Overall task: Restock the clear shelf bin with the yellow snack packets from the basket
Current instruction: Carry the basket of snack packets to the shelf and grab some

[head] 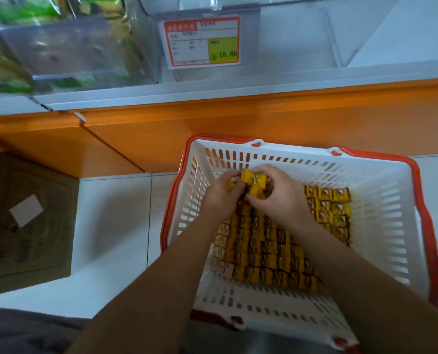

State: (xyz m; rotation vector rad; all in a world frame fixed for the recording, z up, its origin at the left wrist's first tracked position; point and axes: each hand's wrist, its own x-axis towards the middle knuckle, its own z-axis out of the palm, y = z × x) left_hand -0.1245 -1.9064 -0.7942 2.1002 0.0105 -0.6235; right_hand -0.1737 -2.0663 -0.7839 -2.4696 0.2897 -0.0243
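under a 15.80 shelf tag (201,42), left grip (219,192) and right grip (279,195) clutch yellow packets (253,182) in basket (391,200).

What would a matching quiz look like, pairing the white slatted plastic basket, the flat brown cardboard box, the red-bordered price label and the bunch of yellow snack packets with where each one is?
1 white slatted plastic basket
2 flat brown cardboard box
3 red-bordered price label
4 bunch of yellow snack packets

A gripped between left hand and right hand
B on the clear shelf bin front
C far left of the view
D right of that box

Pairs: 1-D, 2-C, 3-B, 4-A
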